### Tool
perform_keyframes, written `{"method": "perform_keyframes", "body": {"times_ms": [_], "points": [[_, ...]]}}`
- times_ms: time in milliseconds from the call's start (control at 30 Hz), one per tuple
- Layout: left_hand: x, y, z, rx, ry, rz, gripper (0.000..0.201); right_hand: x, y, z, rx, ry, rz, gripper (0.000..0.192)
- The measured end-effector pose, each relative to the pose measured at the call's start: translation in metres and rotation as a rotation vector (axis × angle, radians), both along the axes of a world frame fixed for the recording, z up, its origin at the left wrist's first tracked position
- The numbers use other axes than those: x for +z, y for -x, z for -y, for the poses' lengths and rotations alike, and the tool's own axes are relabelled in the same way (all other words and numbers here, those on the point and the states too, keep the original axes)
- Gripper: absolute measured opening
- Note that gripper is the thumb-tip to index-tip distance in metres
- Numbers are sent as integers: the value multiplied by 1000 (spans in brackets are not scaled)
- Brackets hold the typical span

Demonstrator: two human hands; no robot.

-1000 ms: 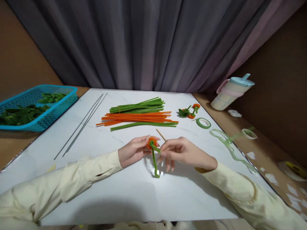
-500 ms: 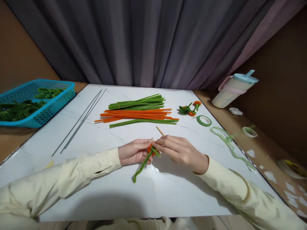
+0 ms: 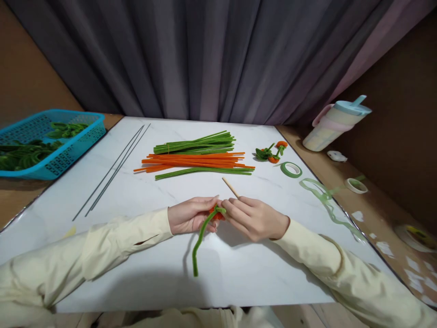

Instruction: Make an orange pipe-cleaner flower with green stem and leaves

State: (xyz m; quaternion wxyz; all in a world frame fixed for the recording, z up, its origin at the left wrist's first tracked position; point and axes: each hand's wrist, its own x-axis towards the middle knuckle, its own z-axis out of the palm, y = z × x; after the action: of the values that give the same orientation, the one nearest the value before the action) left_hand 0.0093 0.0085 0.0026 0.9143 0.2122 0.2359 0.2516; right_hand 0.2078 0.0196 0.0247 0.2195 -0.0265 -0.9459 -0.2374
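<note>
Hands meet over mid-desk (image 3: 239, 273): our left hand (image 3: 191, 215) pinches the orange coil (image 3: 216, 214), our right hand (image 3: 256, 217) closes fingers on the green pipe cleaner (image 3: 200, 239) there. Its free length trails toward us, nearer the left.

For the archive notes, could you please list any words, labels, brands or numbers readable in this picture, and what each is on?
No readable text anywhere.
The tumbler, the green tape roll, the blue basket and the green pipe cleaner between both hands show no lettering.
</note>
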Motion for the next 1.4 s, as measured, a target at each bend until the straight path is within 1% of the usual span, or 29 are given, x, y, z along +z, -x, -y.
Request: {"method": "perform_keyframes", "body": {"times_ms": [100,233,333,400,467,500,567,600,633,667,767,900,1033,1133,1200,1233,1333,1400], "points": [[-2,1,0,-1,-3,-26,15,0,0,0,4,-38,-1,23],[-4,1,0,-7,-15,-15,15,0,-2,-1,7,-33,15,23],[1,4,-1,-24,-48,5,17,2,-6,-3,-7,-43,25,27],[5,7,-3,-40,-114,-46,25,2,-8,-4,-12,-60,17,27],[8,11,-4,-39,-254,-177,33,2,-11,-5,-27,-68,15,25],[8,13,-4,-28,-367,-270,36,2,-11,-5,-39,-69,17,24],[6,14,0,80,-673,-454,37,0,-12,-6,-73,-66,26,22],[5,14,3,128,-799,-517,39,0,-11,-6,-91,-68,32,23],[3,12,6,158,-879,-578,46,-1,-11,-5,-105,-74,38,23],[2,10,9,166,-902,-629,52,-2,-10,-5,-119,-82,47,23],[4,3,16,237,-837,-673,44,-4,-7,-3,-154,-111,59,22],[9,-3,15,345,-738,-633,32,-7,-4,-2,-172,-128,45,19],[10,-6,12,375,-606,-550,25,-8,-2,-3,-164,-105,18,21],[9,-6,10,398,-595,-527,22,-7,-2,-4,-131,-49,-19,22],[9,-6,10,410,-623,-540,22,-7,-3,-5,-139,35,-57,23],[9,-5,10,413,-644,-551,21,-7,-3,-5,-169,92,-85,22],[9,-4,11,424,-716,-584,21,-7,-3,-4,-326,314,-170,17],[7,-3,13,429,-768,-594,21,-7,-3,-2,-400,486,-177,18]]}}
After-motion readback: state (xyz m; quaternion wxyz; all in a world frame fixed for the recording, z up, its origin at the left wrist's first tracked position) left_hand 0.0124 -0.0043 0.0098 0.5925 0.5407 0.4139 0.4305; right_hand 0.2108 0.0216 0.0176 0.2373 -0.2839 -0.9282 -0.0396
